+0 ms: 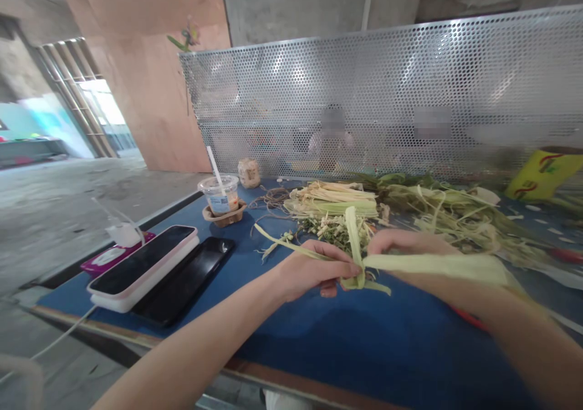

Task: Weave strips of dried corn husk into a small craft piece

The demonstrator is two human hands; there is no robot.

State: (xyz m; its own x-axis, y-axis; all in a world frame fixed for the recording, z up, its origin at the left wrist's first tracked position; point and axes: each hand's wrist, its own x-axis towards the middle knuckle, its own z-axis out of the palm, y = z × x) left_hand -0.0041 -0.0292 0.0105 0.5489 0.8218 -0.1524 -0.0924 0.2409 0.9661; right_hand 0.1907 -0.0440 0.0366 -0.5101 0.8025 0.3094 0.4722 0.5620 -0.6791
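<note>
My left hand [319,267] pinches a small folded knot of pale green corn husk [357,279] between thumb and fingers, above the blue tabletop. Out of the knot one strip stands up, a thin one trails left, and a short end points right. A long, wide husk strip [432,264] runs right from the knot, across the front of my right hand [405,242]. The right fingers curl around its near end; their tips are partly hidden behind it. Just beyond the hands lie a stack of cut husks [332,198] and a heap of small plant bits [325,228].
Loose husks [460,215] spread over the right side. At left lie a black phone [184,282], a pink-edged phone [146,264] and a purple box [107,258]. A drink cup [221,194] sits in a cardboard holder. A perforated metal screen [364,94] stands behind; a yellow bag [542,170] is far right.
</note>
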